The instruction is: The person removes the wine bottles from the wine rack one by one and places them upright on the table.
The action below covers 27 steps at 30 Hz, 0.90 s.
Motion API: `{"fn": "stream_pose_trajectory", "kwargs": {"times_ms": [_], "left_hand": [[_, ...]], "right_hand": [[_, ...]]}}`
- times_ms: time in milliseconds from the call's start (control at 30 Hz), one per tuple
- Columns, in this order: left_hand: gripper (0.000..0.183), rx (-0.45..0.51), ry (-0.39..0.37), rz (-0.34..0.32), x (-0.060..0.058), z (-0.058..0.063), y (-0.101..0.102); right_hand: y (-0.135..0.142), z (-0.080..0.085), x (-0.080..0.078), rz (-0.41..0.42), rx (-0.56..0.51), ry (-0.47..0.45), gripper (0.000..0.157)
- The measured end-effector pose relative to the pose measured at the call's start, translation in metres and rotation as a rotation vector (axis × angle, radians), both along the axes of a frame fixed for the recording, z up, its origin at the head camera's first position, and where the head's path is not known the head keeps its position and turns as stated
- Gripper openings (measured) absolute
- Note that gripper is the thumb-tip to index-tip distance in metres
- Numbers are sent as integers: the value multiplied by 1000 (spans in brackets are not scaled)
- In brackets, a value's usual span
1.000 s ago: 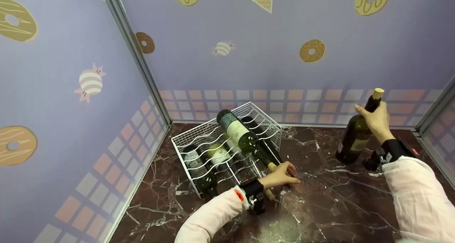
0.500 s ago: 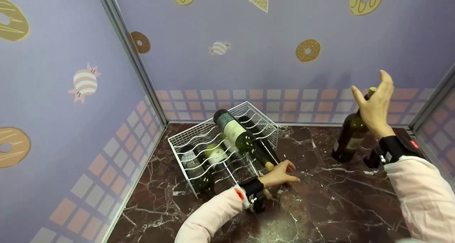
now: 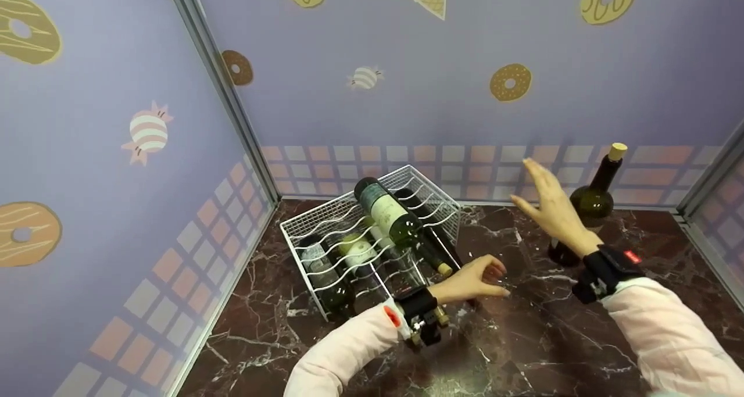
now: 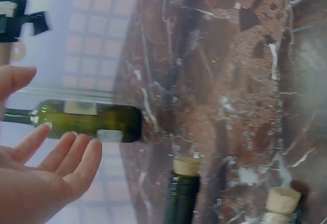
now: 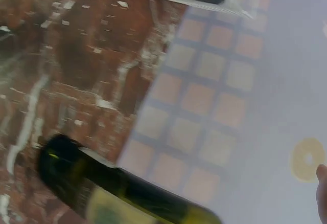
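Observation:
A dark green wine bottle (image 3: pixel 593 202) with a cork stands upright on the marble-look tabletop at the right. Left of it, my right hand (image 3: pixel 555 211) hovers in the air with fingers extended, holding nothing. In the right wrist view that bottle (image 5: pixel 122 191) lies across the lower part, and only a fingertip of the hand shows at the edge. My left hand (image 3: pixel 474 279), fingers loosely bent and without a hold on anything, is just past the corked neck of a labelled wine bottle (image 3: pixel 386 211) that lies on top of the white wire rack (image 3: pixel 302 263).
Several more bottles lie in the rack's slots, among them one with a yellow label (image 3: pixel 356 250) and a dark one (image 3: pixel 325 278). Patterned purple walls (image 3: pixel 430 106) stand behind and at the left. Two corked necks show in the left wrist view.
My right hand has let go of the upright bottle and moved left, away from it. My left hand has shifted slightly to the right. The bottles and rack stay in place.

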<state>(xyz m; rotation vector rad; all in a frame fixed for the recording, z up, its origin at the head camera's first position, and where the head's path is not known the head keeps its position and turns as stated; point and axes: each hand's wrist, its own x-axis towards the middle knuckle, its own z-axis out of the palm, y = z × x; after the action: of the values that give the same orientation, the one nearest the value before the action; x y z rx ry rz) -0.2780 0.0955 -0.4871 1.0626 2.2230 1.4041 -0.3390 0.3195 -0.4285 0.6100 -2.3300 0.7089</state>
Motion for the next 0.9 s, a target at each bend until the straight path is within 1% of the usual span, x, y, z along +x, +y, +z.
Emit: {"fn": "stream_pose_trajectory", "kwargs": {"times_ms": [100, 167, 200, 233, 300, 367, 433, 467, 500, 600, 700, 767, 900], "left_hand": [[37, 22, 12, -35, 0, 13, 0], [35, 50, 23, -52, 0, 23, -1], [34, 64, 26, -59, -1, 29, -2], [34, 76, 29, -65, 1, 39, -5], [33, 94, 39, -67, -2, 52, -9], [30, 100, 56, -45, -8, 65, -14], [30, 103, 76, -12, -16, 77, -20], [30, 106, 95, 5, -24, 78, -22], [31, 103, 119, 26, -28, 82, -25], [34, 62, 182, 74, -42, 91, -37], [34, -3, 252, 104, -57, 95, -51], [33, -51, 309, 127, -67, 98, -60], [33, -137, 397, 164, -87, 102, -83]], "right_hand": [[1, -20, 1, 0, 23, -121, 73], [1, -32, 2, 5, 41, -220, 71], [2, -37, 2, 13, 51, -271, 69], [2, -43, 1, 26, 61, -310, 68], [3, -51, 1, 54, 77, -399, 65], [3, -59, 2, 84, 88, -454, 59], [2, -65, 5, 108, 94, -489, 52], [2, -68, 7, 114, 97, -512, 49], [2, -71, 9, 122, 100, -522, 47], [1, -78, 16, 129, 115, -588, 41], [2, -84, 22, 154, 142, -637, 36], [2, -88, 25, 175, 152, -649, 33], [0, -90, 31, 214, 132, -666, 32]]}}
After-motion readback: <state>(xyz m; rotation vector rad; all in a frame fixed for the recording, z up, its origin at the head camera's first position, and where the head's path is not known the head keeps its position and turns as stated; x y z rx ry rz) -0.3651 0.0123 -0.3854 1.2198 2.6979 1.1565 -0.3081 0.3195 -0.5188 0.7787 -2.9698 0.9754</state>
